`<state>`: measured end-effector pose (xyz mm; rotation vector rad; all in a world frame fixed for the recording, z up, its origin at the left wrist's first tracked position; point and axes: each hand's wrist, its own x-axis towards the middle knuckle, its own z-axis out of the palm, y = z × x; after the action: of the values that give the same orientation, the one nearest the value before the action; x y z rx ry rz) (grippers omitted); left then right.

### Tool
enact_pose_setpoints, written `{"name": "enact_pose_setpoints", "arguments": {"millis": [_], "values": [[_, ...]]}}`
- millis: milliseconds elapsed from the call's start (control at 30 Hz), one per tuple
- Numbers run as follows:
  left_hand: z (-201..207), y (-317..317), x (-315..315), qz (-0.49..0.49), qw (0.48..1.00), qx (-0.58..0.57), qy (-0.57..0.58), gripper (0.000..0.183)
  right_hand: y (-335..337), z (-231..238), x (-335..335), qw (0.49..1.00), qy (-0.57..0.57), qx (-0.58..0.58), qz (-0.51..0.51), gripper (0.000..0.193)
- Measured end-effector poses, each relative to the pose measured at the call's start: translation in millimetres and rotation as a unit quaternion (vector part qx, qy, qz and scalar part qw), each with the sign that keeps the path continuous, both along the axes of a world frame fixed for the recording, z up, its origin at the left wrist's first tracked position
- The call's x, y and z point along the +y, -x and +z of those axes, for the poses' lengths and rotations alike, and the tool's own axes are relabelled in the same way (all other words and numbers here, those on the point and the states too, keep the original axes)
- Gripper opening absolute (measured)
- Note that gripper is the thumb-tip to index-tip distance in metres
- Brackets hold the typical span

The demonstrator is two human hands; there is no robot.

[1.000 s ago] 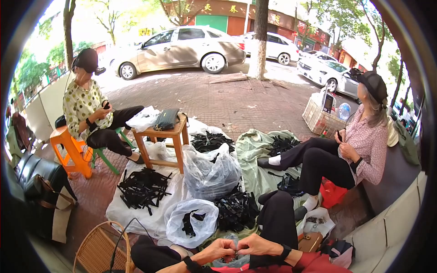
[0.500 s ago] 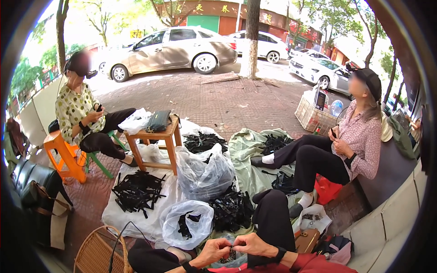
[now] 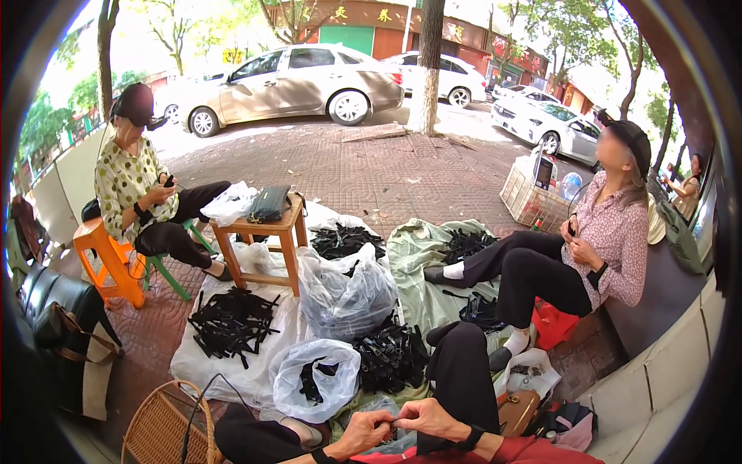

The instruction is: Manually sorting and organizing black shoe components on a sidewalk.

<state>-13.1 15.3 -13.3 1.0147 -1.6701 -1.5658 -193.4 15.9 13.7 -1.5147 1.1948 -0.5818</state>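
Low at the front, my left hand [image 3: 366, 430] and my right hand [image 3: 430, 418] meet with fingertips pinched. Between them is a small dark piece, too small to make out. Just below my fingers, a clear plastic bag [image 3: 399, 443] is partly hidden by my hands. Beyond my hands lies a heap of black strap-like pieces [image 3: 393, 357]. To its left, an open clear plastic bag [image 3: 287, 387] holds more black pieces.
A wicker basket [image 3: 164, 433] stands at lower left. Past the heaps are a stuffed plastic bag [image 3: 344, 298] and a wooden stool [image 3: 263, 229] with a pouch on it. One person [image 3: 135, 182] sits left, another [image 3: 610, 232] right, both handling small dark things. Parked cars stand behind.
My hands stay pinched together, with only a slight shift of the fingers. The view has moved a little. At the far right edge, a person in the background shows more fully.
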Motion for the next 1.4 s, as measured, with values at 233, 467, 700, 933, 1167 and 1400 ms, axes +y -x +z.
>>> {"name": "enact_pose_setpoints", "arguments": {"millis": [233, 467, 700, 933, 1167, 1400], "values": [[3.2, -2.4, -3.4, -0.006, 0.999, -0.005, -0.031, 0.014, 1.9, 0.8, -4.5, 0.999, -0.048, -0.021, 0.006, 0.018], [-4.3, -7.5, -9.6, -0.016, 0.948, 0.175, -0.265, 0.017, -3.7, 9.0, -7.2, 1.0, -0.01, 0.006, 0.012, 0.017], [-1.4, -1.9, 2.5, 0.037, 0.987, 0.092, -0.124, 0.012, 2.4, -6.2, 3.4, 0.971, -0.154, -0.181, -0.037, 0.009], [16.9, -7.0, -12.6, -0.006, 0.946, 0.234, -0.224, 0.016, -0.6, 12.3, -5.2, 0.969, -0.121, -0.206, -0.059, 0.006], [22.6, -19.9, -18.9, -0.034, 0.882, 0.326, -0.339, 0.017, -0.8, 9.6, -13.2, 0.918, -0.246, -0.304, -0.07, 0.012], [23.5, -20.3, -8.6, -0.061, 0.823, 0.394, -0.405, 0.018, 1.4, 7.2, -9.1, 0.89, -0.276, -0.363, -0.027, 0.015]]}}
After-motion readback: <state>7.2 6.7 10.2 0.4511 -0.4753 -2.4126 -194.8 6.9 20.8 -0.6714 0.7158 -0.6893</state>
